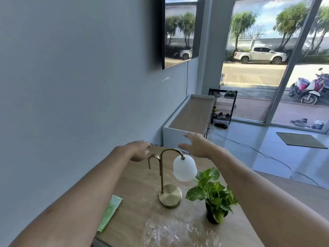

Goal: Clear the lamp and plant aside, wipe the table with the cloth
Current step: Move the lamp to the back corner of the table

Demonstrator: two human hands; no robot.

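Both hands (140,150) (197,145) empty, fingers beyond lamp (170,177), apart

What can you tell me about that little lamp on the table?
The lamp stands upright on the wooden table, beside a potted plant. It has a round brushed-brass-looking base, a thin stem that arches over, and a frosted white bell shade hanging downward. A shorter curved hook branches off. It looks unlit; neither hand touches it.

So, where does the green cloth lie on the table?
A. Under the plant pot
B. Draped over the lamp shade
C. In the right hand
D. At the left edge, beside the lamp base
D: the green cloth lies flat at the table's left edge, left of the lamp base, and neither hand touches it.
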